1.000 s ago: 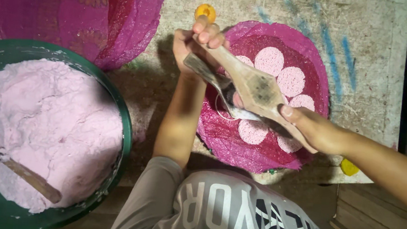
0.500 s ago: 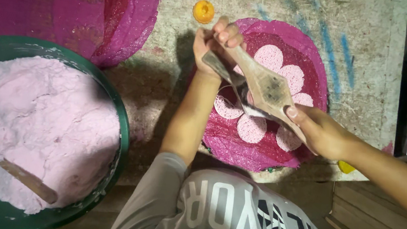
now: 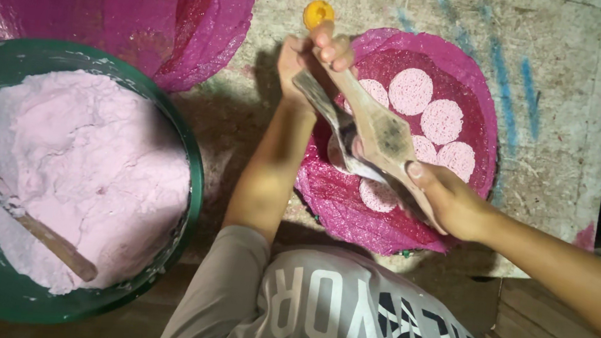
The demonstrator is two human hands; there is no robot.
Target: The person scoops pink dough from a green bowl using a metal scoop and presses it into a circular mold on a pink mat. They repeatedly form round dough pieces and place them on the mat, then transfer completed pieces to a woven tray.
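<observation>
- The left hand (image 3: 309,52) has its grip closed around the far end of a wooden mould (image 3: 376,128), a long paddle-shaped tool that lies slanted over the pink round mat (image 3: 355,210).
- The right hand (image 3: 449,204) has its grip wrapped around the near end of the same wooden mould, thumb on top.
- A metal spoon (image 3: 337,125) runs beside the mould, its handle up by the left hand; which fingers clasp it I cannot tell.
- Pale pink discs (image 3: 410,91) lie in an arc on the mat, on the rough worktop (image 3: 561,83).
- A small orange cap (image 3: 319,12) sits just beyond the left fingertips.
- A green basin (image 3: 191,174) of pink dough (image 3: 91,165) stands well to the left, with a wooden stick (image 3: 55,242) resting in it.
- Stacked pink mats (image 3: 112,7) lie beyond the basin.
</observation>
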